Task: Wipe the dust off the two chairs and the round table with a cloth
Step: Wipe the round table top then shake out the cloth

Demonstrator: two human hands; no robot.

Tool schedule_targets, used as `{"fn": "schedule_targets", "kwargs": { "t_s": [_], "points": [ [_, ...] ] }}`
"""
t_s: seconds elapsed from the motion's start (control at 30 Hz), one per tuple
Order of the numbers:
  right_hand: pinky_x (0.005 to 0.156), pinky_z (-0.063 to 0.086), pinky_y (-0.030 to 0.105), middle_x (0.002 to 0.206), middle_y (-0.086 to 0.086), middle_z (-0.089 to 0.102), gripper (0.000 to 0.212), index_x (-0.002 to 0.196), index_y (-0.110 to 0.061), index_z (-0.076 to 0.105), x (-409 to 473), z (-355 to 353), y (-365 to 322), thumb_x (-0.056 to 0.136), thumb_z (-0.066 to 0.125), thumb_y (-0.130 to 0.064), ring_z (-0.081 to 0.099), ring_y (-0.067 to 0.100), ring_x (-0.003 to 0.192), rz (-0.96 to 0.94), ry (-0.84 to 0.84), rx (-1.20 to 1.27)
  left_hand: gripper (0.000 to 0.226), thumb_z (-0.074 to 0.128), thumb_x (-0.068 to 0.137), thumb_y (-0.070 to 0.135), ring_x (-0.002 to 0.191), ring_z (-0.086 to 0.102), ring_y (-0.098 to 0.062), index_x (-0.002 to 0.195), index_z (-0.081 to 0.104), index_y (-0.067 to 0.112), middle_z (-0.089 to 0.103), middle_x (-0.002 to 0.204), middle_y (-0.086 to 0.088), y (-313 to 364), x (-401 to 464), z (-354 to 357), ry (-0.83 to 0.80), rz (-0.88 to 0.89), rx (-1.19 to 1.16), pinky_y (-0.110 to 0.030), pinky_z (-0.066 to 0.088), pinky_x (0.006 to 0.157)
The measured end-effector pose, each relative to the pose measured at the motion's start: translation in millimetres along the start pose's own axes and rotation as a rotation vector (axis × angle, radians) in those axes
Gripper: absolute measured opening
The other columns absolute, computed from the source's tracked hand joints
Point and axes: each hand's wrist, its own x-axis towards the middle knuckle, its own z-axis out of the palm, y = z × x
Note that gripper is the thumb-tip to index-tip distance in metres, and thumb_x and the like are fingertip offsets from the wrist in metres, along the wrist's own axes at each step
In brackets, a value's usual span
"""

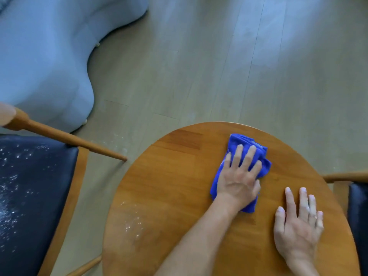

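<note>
A crumpled blue cloth (247, 144) lies on the round wooden table (179, 176), right of its middle. My left hand (239, 176) presses flat on the cloth with its fingers spread and straight. My right hand (298, 226) rests palm down on the bare tabletop near the right edge, holding nothing. White dust specks (131, 222) remain on the table's left front part. The left chair (29, 196) has a dark seat sprinkled with white dust. Only a sliver of the right chair (358, 216), with a dark seat and wooden arm, shows at the frame's right edge.
A pale blue sofa (45, 56) fills the upper left, close behind the left chair. Light wooden floor (219, 66) stretches beyond the table, with some white specks scattered on it near the left chair's leg (95, 149).
</note>
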Motion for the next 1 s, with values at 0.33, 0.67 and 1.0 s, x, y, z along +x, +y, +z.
{"fn": "schedule_targets", "kwargs": {
  "t_s": [0.33,0.67,1.0],
  "points": [
    [0.115,0.011,0.051,0.155,0.016,0.029,0.062,0.144,-0.014,0.043,0,-2,-6,0.090,0.024,-0.039,0.022,0.033,0.144,0.023,0.003,0.013,0.043,0.043,0.074,0.027,0.122,0.041,-0.035,0.105,0.065,0.005,0.053,0.133,-0.013,-221,-108,-80,0.117,-0.454,-0.005,-0.050,0.038,0.104],
    [0.115,0.014,0.053,0.154,0.019,0.030,0.058,0.145,-0.013,0.040,0,0,1,0.092,0.027,-0.034,0.023,0.035,0.144,-0.044,0.010,-0.045,0.033,0.052,0.073,0.020,0.128,0.041,-0.034,0.100,0.066,0.010,0.055,0.135,-0.009,-53,-26,-17,0.105,-0.254,0.004,-0.049,0.046,0.096],
    [0.116,0.014,0.053,0.157,0.013,0.026,0.056,0.147,-0.017,0.038,-1,-5,5,0.095,0.026,-0.034,0.018,0.031,0.147,-0.052,-0.016,0.007,0.037,0.055,0.072,0.024,0.129,0.045,-0.038,0.105,0.065,0.013,0.053,0.139,-0.012,-89,-80,-32,0.040,-0.014,-0.001,-0.046,0.037,0.105]
  ]
}}
